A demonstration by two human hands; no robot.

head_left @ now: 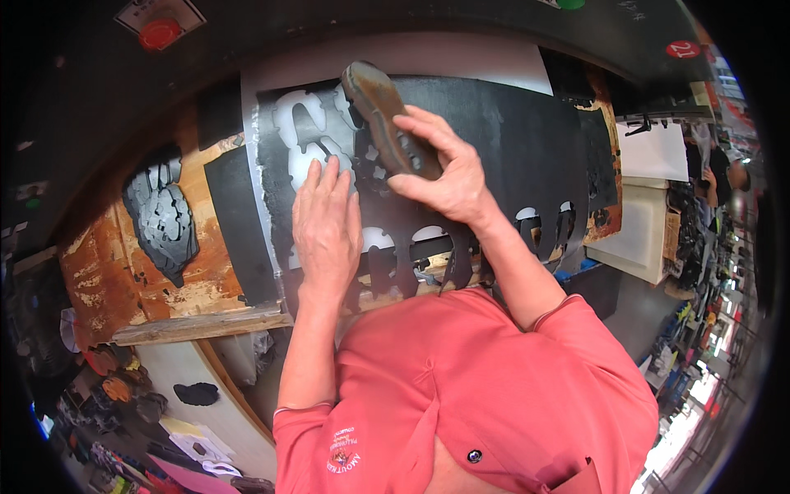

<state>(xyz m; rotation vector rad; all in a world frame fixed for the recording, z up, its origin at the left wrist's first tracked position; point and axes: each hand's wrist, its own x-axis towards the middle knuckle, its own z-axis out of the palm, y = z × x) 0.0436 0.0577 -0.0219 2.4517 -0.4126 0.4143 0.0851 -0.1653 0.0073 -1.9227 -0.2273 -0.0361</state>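
Observation:
In my right hand (448, 169) is a metal cutting die (378, 103), long and narrow with a curved outline and a rusty brown surface. Fingers and thumb grip its near end, over a black sheet (502, 123). Whether the die rests flat on the sheet is hard to tell. My left hand (327, 222) lies flat on the sheet's left part, fingers stretched out and holding nothing. Just beyond its fingertips are curved cut-out holes (300, 119) where white shows through. More cut-outs leave a ragged edge (403, 263) along the near side, close to my body.
A stack of dark cut pieces (164, 218) sits on the worn wooden board (99, 284) to the left. Above the far side hangs a dark machine beam (271, 25) with a red button (159, 34). A pale box (638, 230) stands at right.

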